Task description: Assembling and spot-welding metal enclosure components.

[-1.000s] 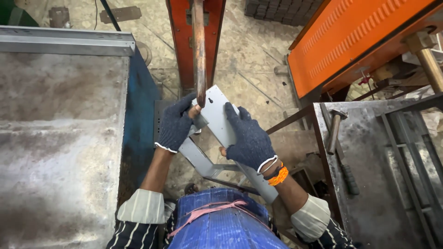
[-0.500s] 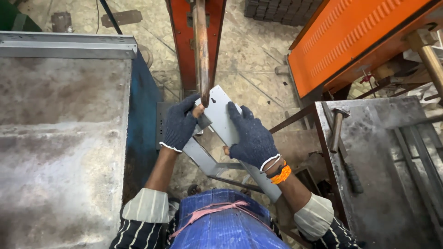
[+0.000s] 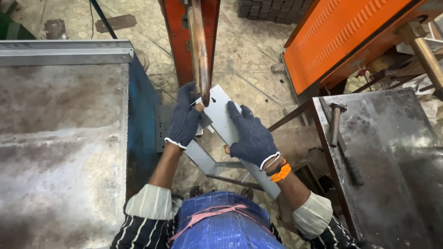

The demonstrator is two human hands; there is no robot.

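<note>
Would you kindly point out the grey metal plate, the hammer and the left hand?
grey metal plate (image 3: pixel 224 115), head view, bare flat face.
hammer (image 3: pixel 335 124), head view, upper handle.
left hand (image 3: pixel 184 121), head view, back of glove.

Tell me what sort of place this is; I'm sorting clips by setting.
Probably a metal fabrication workshop. Gloved hands hold a grey sheet-metal bracket under a rusty rod on an orange machine frame, and a hammer lies on a worn steel table.
</note>
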